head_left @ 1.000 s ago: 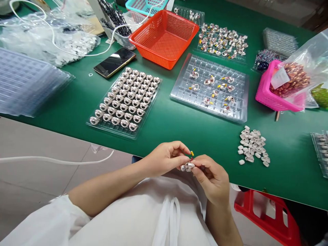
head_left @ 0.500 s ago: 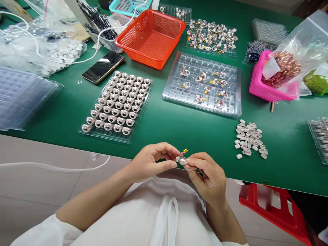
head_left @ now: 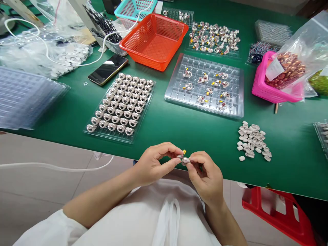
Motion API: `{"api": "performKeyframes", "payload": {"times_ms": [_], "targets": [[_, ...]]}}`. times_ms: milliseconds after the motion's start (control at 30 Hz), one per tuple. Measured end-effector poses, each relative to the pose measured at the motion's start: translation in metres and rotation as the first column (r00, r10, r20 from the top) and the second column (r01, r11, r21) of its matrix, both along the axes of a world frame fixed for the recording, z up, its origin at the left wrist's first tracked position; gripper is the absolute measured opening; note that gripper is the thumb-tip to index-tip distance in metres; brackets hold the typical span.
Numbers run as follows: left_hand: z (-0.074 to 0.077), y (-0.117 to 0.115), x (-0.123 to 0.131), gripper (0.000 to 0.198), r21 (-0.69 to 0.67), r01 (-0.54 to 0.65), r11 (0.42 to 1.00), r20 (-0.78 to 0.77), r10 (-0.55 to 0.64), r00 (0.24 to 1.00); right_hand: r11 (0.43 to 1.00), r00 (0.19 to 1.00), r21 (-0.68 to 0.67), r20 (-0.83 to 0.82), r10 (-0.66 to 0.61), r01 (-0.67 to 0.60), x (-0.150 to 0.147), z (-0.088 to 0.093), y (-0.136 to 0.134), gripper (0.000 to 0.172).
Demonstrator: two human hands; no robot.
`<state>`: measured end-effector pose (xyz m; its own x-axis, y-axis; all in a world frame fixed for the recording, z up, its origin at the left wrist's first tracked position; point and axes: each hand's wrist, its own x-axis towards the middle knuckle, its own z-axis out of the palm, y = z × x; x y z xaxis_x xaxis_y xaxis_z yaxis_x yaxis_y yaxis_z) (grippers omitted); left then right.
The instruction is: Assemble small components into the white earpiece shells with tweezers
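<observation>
green table (head_left: 155, 131) spans area ahead of my hands. small silvery part (head_left: 185, 161): located between fingertips of left hand (head_left: 153, 163) and right hand (head_left: 208, 179), both equally near. left: thumb and index pinching part's wired end, beside yellow tab (head_left: 184, 151). right: thumb and fingers pinching opposite end. long axis: cannot tell; my fingertips obstruct view. beyond left hand: tray of silvery shells (head_left: 107, 137). ahead of both hands: clear tray (head_left: 174, 88) with wired pieces (head_left: 203, 78). right of right hand: loose white caps (head_left: 252, 140).
</observation>
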<state>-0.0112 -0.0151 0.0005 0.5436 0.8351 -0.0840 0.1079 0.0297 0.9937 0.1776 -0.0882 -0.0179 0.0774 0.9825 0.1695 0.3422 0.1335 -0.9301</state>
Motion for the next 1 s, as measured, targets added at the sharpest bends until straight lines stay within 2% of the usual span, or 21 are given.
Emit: {"api": "performKeyframes", "payload": {"times_ms": [133, 300, 400, 467, 533, 600, 667, 800, 900, 1000], "targets": [[0.001, -0.001, 0.003, 0.014, -0.046, 0.009, 0.999, 0.052, -0.006, 0.999, 0.991, 0.984, -0.13, -0.171, -0.042, 0.019, -0.006, -0.001, -0.001, 0.005], [-0.001, -0.002, 0.007, 0.018, -0.157, -0.035, 0.987, 0.071, 0.047, 0.996, 0.978, 0.948, -0.193, -0.292, -0.129, 0.074, -0.01, -0.004, 0.0, 0.011], [-0.002, -0.003, 0.009, 0.019, -0.257, -0.085, 0.963, 0.078, 0.108, 0.991, 0.96, 0.902, -0.278, -0.405, -0.151, 0.036, -0.008, -0.009, 0.0, 0.016], [-0.002, -0.002, 0.009, 0.018, -0.272, -0.098, 0.957, 0.047, 0.114, 0.992, 0.943, 0.859, -0.332, -0.491, -0.148, -0.027, -0.006, -0.012, 0.001, 0.019], [0.0, 0.0, 0.009, 0.016, -0.188, -0.098, 0.977, -0.013, 0.097, 0.995, 0.929, 0.815, -0.36, -0.562, -0.141, -0.087, -0.004, -0.012, 0.002, 0.021], [0.003, 0.003, 0.008, 0.012, -0.033, -0.067, 0.997, -0.088, 0.064, 0.994, 0.926, 0.788, -0.358, -0.602, -0.129, -0.122, -0.002, -0.011, 0.003, 0.02], [0.005, 0.006, 0.007, 0.009, 0.147, -0.016, 0.989, -0.153, 0.038, 0.987, 0.932, 0.791, -0.34, -0.601, -0.112, -0.127, -0.002, -0.009, 0.003, 0.017], [0.007, 0.012, 0.006, 0.007, 0.409, 0.106, 0.906, -0.211, -0.019, 0.977, 0.946, 0.857, -0.3, -0.513, -0.054, -0.121, -0.002, -0.002, 0.003, 0.013], [0.006, 0.016, 0.005, 0.011, 0.496, 0.191, 0.847, -0.222, -0.089, 0.971, 0.957, 0.926, -0.267, -0.379, 0.005, -0.115, 0.001, 0.006, 0.004, 0.008], [0.005, 0.019, 0.004, 0.014, 0.558, 0.243, 0.793, -0.224, -0.138, 0.965, 0.977, 0.974, -0.175, -0.213, 0.081, -0.12, 0.006, 0.012, 0.005, 0.009]]}}
